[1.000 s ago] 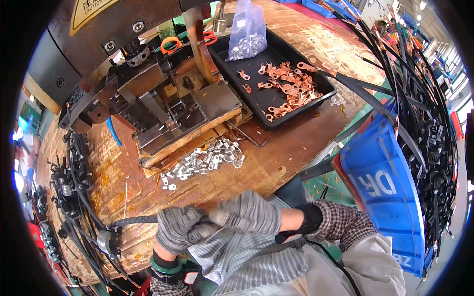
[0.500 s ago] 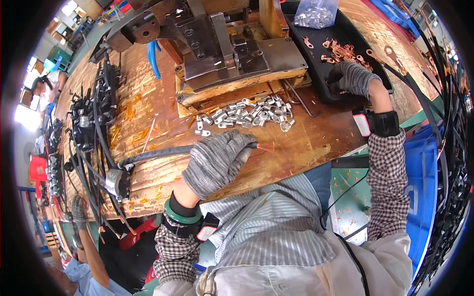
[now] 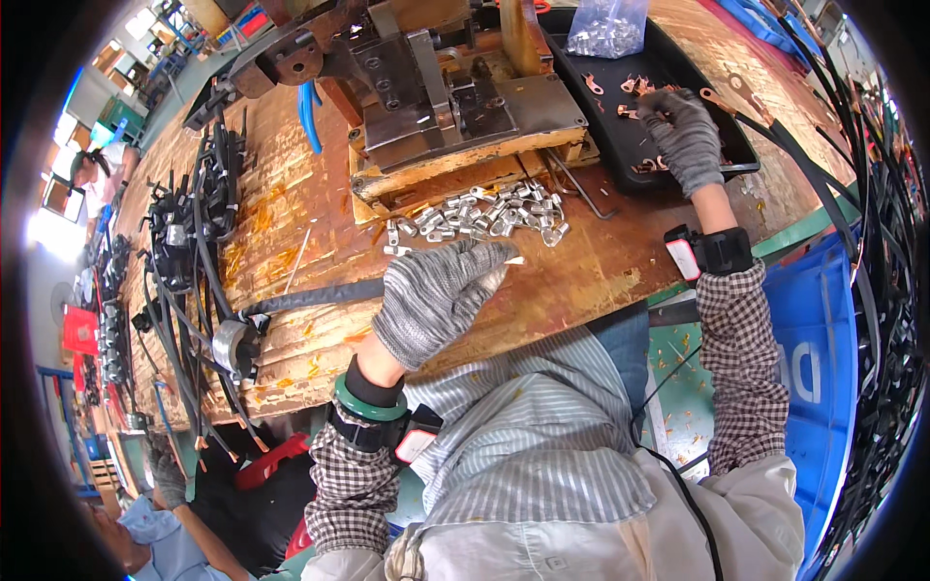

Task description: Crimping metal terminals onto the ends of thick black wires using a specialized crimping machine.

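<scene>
My left hand, in a grey knitted glove, is closed around a black cable over the front of the wooden table. Only a small pale tip shows past its fingers; the bare copper end is mostly hidden. My right hand, gloved alike, reaches into a black tray with its fingers bent down among copper cable lugs. What is between those fingertips I cannot make out. Silver cable lugs lie in a loose pile just beyond my left hand.
A heavy metal press stands behind the silver lugs, with a hex key beside it. A clear bag of lugs lies in the tray. Black cables crowd the left side. Right of me is a blue bin. Another person's gloved hand shows lower left.
My right hand has moved from the tray's near right part further in, onto the copper lugs. The left hand has turned slightly with the cable, and the copper strands have mostly gone from sight.
</scene>
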Motion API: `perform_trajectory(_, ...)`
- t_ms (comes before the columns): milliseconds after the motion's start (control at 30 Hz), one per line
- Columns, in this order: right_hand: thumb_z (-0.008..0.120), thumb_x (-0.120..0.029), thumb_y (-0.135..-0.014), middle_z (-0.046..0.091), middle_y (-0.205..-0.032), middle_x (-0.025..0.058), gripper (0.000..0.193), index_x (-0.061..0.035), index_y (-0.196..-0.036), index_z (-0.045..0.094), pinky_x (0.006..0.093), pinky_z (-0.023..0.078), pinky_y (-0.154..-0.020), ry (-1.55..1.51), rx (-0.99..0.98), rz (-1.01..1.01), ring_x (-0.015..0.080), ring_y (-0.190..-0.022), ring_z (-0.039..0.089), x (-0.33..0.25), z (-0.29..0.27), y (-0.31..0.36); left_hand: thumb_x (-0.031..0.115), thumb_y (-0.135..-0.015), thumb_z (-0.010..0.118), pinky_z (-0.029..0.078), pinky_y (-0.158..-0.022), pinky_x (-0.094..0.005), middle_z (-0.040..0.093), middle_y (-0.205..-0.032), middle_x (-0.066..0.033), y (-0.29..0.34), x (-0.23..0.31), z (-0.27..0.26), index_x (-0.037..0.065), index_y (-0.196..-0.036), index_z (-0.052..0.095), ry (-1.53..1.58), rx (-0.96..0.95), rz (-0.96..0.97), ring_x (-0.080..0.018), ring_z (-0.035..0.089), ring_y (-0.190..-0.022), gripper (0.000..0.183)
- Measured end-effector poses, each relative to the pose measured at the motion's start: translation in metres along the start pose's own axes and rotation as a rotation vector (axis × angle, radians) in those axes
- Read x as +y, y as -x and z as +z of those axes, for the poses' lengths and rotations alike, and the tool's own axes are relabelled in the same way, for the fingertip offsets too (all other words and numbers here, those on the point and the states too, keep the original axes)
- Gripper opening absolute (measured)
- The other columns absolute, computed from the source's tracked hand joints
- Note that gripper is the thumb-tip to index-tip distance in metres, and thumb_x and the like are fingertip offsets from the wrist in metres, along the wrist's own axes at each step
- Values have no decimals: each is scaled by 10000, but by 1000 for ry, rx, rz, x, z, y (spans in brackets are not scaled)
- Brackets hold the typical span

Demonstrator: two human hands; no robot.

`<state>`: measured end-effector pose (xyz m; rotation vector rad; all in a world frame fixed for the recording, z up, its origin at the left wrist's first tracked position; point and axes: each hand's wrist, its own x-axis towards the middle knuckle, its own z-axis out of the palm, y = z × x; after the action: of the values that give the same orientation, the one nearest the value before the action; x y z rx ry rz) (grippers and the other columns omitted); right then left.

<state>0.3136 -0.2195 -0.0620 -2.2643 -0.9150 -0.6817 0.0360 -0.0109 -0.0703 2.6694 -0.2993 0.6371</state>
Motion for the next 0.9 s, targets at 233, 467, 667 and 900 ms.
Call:
perform_trajectory(233, 680, -108, -724, 516, -746, 26, 146, -61, -861, 687, 254, 405, -620, -515, -95, 95, 129, -728, 494, -92, -55, 58, 134, -839, 538, 456, -690, -351, 594, -859, -125, -12, 4, -15, 111, -1119, 559, 395, 4, -99, -280, 581, -757, 281)
perform_trajectory(467, 614, -86, -792, 597, -732, 17, 127, -44, -912, 617, 226, 470, -649, -1085, -473, 327, 87, -700, 578, -125, -64, 106, 111, -843, 532, 449, -790, -346, 597, -983, -164, -5, -2, -21, 27, -1056, 570, 386, -34, -248, -308, 583, -893, 232)
perform_trajectory(667, 584, -63, -804, 598, -796, 25, 115, -43, -917, 575, 218, 464, -618, -1049, -568, 362, 67, -696, 560, -133, -36, 120, 129, -840, 548, 440, -825, -358, 603, -998, -163, -4, -3, -18, 37, -1056, 581, 353, -38, -238, -311, 577, -934, 238)
perform_trajectory(900, 570, -54, -821, 605, -765, 40, 155, 9, -963, 563, 211, 473, -599, -1343, -722, 555, 70, -673, 563, -136, -20, 99, 132, -825, 572, 440, -813, -366, 603, -987, -155, -1, -5, -17, 49, -1033, 592, 284, -33, -238, -309, 577, -910, 224)
